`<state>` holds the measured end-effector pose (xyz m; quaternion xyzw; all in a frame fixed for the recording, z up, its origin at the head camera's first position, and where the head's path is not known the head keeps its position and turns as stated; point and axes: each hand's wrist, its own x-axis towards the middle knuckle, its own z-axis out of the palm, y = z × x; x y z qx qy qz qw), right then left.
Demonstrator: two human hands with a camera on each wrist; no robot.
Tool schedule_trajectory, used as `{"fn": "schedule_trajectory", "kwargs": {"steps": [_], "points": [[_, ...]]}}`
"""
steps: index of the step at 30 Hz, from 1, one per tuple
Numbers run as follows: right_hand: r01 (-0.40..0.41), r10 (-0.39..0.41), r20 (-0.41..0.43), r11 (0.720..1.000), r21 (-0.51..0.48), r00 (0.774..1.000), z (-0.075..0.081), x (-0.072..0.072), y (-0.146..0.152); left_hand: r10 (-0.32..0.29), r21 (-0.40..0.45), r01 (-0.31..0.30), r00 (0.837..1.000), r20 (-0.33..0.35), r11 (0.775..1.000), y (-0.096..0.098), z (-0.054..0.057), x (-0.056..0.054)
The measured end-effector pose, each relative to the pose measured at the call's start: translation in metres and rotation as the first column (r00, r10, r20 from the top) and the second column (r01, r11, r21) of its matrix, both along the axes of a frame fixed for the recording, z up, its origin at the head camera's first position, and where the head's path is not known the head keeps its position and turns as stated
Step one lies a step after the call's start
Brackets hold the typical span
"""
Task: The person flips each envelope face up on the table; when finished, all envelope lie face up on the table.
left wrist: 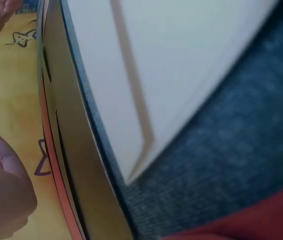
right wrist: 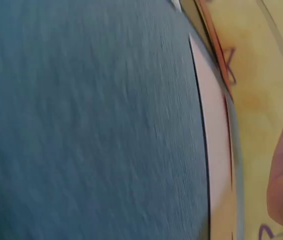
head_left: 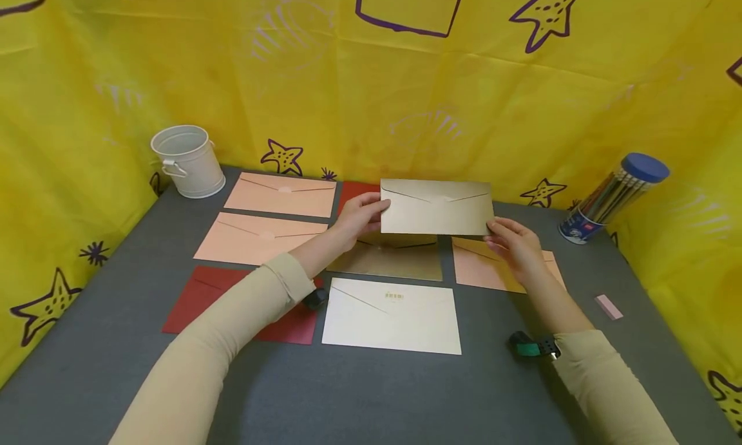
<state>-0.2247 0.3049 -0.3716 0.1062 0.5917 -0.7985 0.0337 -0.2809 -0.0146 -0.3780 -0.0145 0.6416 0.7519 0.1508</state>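
Observation:
Both hands hold a gold envelope (head_left: 436,213) up above the table, its flap side facing me. My left hand (head_left: 359,218) pinches its left edge, while my right hand (head_left: 517,246) grips the lower right corner. Below it lies another gold envelope (head_left: 400,261), with a red envelope (head_left: 350,190) partly hidden behind. Under my right forearm a pink envelope (head_left: 478,271) is partly covered. Nearest me in the middle is a white envelope (head_left: 394,319) with small gold print. In the left wrist view, the left hand (left wrist: 4,185) shows at the edge.
Two pink envelopes, an upper one (head_left: 290,203) and a lower one (head_left: 243,242), lie at left above a red envelope (head_left: 203,290). A white bucket (head_left: 191,165) stands back left. At right are a tub of pencils (head_left: 605,203) and a pink eraser (head_left: 608,307).

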Motion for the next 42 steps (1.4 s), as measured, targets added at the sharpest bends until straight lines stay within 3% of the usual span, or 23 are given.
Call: {"fn": "schedule_trajectory", "kwargs": {"steps": [3,9,12,18,20,22,25,28,29,31,32,36,42], "points": [[-0.003,0.003,0.0,0.998,0.056,1.0,0.001,0.0,0.008,0.01,-0.006,-0.01,0.999,-0.037,1.0,0.005,-0.001,-0.003],[0.068,-0.069,0.015,0.994,0.081,0.997,0.005,-0.005,0.027,-0.095,-0.058,0.092,0.994,-0.053,0.994,0.03,0.001,-0.006],[0.103,-0.106,0.025,0.989,0.106,0.994,0.003,-0.009,0.04,-0.117,-0.084,0.111,0.991,-0.059,0.99,0.048,0.003,-0.007],[0.142,-0.177,0.104,0.95,0.276,0.979,-0.005,-0.019,0.068,-0.128,-0.201,0.106,0.987,-0.102,0.974,0.083,0.001,-0.003],[0.127,-0.192,0.132,0.912,0.39,0.973,-0.007,-0.023,0.077,-0.147,-0.239,0.117,0.983,-0.11,0.964,0.092,0.0,0.0],[0.093,-0.202,0.158,0.851,0.517,0.967,-0.009,-0.025,0.083,-0.166,-0.258,0.134,0.98,-0.105,0.957,0.1,-0.002,0.002],[0.035,-0.216,0.169,0.708,0.705,0.962,-0.012,-0.027,0.088,-0.205,-0.245,0.18,0.975,-0.08,0.952,0.11,-0.004,0.005],[-0.016,-0.215,0.158,0.546,0.838,0.964,-0.015,-0.028,0.09,-0.245,-0.176,0.237,0.969,-0.024,0.955,0.116,-0.005,0.005],[-0.026,-0.212,0.152,0.502,0.864,0.965,-0.016,-0.029,0.09,-0.261,-0.145,0.257,0.965,-0.005,0.955,0.117,-0.005,0.004],[-0.04,-0.202,0.144,0.444,0.895,0.969,-0.017,-0.03,0.091,-0.28,-0.069,0.281,0.96,0.031,0.957,0.12,-0.005,0.003],[-0.047,-0.199,0.142,0.418,0.907,0.97,-0.018,-0.03,0.091,-0.285,-0.03,0.286,0.957,0.045,0.958,0.121,-0.005,0.002],[-0.05,-0.207,0.139,0.386,0.921,0.968,-0.018,-0.033,0.089,-0.296,0.067,0.292,0.953,0.066,0.954,0.123,-0.007,0.0],[-0.057,-0.189,0.124,0.325,0.944,0.974,-0.018,-0.036,0.087,-0.329,0.088,0.322,0.942,0.073,0.943,0.119,-0.008,0.002]]}}
